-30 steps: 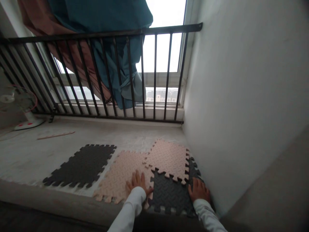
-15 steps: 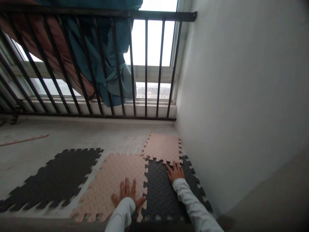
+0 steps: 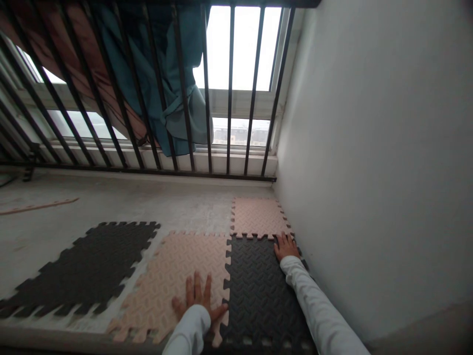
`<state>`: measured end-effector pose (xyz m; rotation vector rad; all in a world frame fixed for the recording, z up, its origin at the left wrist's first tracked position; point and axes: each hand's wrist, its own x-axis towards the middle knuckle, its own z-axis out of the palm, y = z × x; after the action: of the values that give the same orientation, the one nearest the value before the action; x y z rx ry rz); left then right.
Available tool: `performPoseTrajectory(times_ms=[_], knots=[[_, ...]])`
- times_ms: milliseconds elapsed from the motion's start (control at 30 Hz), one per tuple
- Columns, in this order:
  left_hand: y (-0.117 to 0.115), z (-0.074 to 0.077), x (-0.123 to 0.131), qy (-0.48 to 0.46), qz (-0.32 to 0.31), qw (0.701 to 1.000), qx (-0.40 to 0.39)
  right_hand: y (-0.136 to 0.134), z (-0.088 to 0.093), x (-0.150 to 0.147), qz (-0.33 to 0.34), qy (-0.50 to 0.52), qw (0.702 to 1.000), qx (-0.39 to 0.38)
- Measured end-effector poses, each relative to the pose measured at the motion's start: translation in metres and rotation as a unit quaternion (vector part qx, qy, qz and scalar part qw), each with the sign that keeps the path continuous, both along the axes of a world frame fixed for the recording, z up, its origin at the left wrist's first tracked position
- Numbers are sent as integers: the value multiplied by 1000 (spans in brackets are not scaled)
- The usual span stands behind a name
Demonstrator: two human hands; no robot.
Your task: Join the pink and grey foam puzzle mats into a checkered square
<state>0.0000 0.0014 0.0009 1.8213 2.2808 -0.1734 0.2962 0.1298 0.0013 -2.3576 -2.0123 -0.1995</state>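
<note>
Concrete floor lies under a set of interlocking foam tiles; beneath the left hand, open and flat with its fingers spread, is a peach foam tile, pressed rather than grasped; just right of that hand, a black foam tile meets it along a toothed seam; the right hand, also flat and holding nothing, rests on the black tile's far edge, just below a second peach tile; flat palms like these spread pressure well along the joins; left of the left hand, another black tile lies apart; right of the right hand rises a white wall.
</note>
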Motion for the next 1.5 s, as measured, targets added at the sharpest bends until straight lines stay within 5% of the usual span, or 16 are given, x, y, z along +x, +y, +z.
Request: performPoseTrajectory(times_ms=[200, 667, 967, 1500], knots=[[4, -4, -3, -11, -8, 1000, -15, 7, 1, -1, 25, -3, 1000, -15], [-3, 29, 6, 10, 6, 998, -58, 4, 4, -10, 38, -25, 999, -23], [-4, 18, 6, 23, 8, 999, -26, 5, 25, -34, 11, -7, 999, 36], [-2, 16, 3, 8, 2, 1000, -26, 2, 16, -46, 53, 22, 996, 75]])
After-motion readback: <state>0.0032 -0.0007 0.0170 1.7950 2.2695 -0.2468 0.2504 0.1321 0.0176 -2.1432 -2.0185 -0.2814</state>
